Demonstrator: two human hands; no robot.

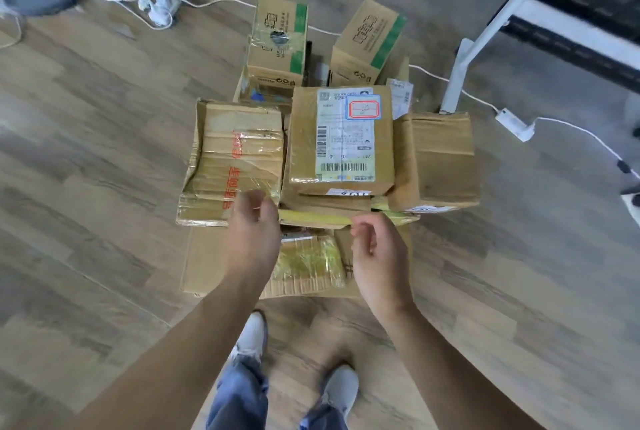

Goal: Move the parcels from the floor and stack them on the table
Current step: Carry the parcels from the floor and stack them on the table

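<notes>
A heap of brown cardboard parcels (325, 202) is sitting on the grey wood-grain floor (104, 152), just ahead of the person's white shoes (252, 336). On top at the heap's centre, a flat brown parcel with a white shipping label (343, 138) is lying face up. At its 9 o'clock a crushed, tape-wrapped carton with red lettering (235, 159) is resting just beside it, and at 3 o'clock a plain brown box (440, 159) is touching it. At 12 o'clock a small green-striped carton (278, 45) and a second green-striped carton (367, 41) are standing near each other. The left hand (254, 225) is hovering over the red-lettered carton's near edge, fingers loosely curled and holding nothing. The right hand (375, 249) is hanging at its 3 o'clock, likewise relaxed and empty. A white metal leg (460, 76) is standing at the heap's 1 o'clock.
</notes>
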